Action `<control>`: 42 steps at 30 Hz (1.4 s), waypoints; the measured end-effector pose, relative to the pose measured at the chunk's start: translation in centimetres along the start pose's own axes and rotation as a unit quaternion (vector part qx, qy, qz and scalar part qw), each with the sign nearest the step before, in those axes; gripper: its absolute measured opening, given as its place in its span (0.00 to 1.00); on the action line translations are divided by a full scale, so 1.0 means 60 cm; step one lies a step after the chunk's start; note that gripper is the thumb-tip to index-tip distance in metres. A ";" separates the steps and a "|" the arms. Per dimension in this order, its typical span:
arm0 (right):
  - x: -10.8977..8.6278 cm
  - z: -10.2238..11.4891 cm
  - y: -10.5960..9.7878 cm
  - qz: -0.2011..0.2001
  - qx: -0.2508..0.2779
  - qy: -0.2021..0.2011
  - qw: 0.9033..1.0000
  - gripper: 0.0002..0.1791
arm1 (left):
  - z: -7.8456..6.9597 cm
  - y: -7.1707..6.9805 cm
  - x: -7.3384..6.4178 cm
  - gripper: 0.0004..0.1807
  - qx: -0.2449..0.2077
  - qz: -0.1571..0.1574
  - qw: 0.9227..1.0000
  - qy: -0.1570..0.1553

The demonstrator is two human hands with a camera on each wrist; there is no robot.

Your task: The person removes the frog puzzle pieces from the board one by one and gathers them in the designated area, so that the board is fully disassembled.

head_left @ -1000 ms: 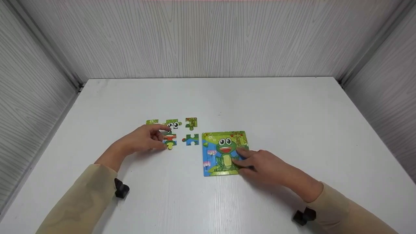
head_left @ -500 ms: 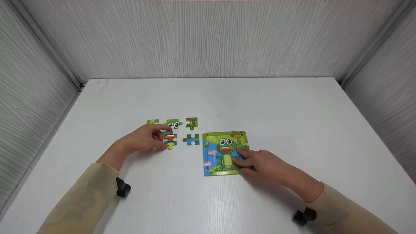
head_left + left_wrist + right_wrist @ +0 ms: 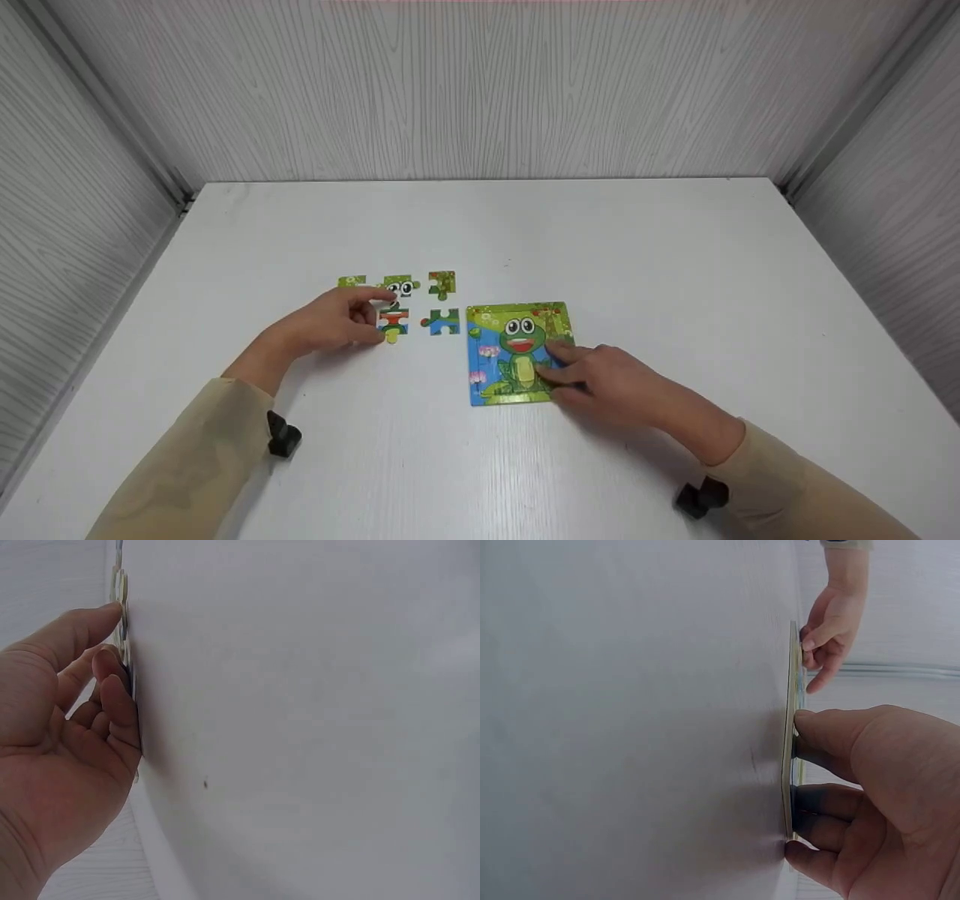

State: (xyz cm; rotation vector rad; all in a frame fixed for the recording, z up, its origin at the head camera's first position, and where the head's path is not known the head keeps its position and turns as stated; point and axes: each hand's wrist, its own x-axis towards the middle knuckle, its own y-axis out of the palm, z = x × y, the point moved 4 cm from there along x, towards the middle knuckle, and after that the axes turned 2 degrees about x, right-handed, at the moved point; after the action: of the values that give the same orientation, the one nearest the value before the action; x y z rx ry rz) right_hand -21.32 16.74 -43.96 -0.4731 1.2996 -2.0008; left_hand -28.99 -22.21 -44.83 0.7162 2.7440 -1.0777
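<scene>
L hand (image 3: 330,321): thumb + index out straight, spread, other fingers loosely bent, tips at frog-eyes pc (image 3: 400,282) & frog-mouth pc (image 3: 393,322); part-hides green pc (image 3: 352,280). R hand (image 3: 611,382): relaxed fingers resting on R side of frog puzzle board (image 3: 519,364), flat on white table (image 3: 675,285), R of pcs. 5 pcs showing, 1 board; can't tell if more under L hand.

Head view from above, forward-down — wrist views close, tabletop (image 3: 637,247) in all.
</scene>
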 end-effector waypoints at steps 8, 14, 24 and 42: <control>0.004 -0.002 0.000 -0.002 -0.006 -0.004 1.000 0.22 | 0.002 0.001 -0.005 0.35 -0.026 -0.013 1.000 -0.005; 0.005 -0.002 0.000 -0.005 -0.004 -0.010 1.000 0.21 | -0.024 -0.001 -0.005 0.33 -0.020 -0.033 0.999 0.010; 0.003 -0.002 0.000 -0.002 -0.008 -0.008 1.000 0.21 | -0.120 0.041 0.013 0.30 0.011 -0.023 0.996 0.088; 0.003 -0.003 -0.002 -0.006 -0.008 -0.015 1.000 0.22 | -0.179 0.143 0.051 0.27 0.072 0.036 0.989 0.122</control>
State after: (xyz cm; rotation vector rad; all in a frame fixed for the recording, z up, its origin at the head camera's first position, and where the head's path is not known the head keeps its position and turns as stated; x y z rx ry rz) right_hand -21.58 16.75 -43.94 -0.5182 1.2976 -1.9874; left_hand -26.98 -8.41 -42.97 1.0243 2.8323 -1.2592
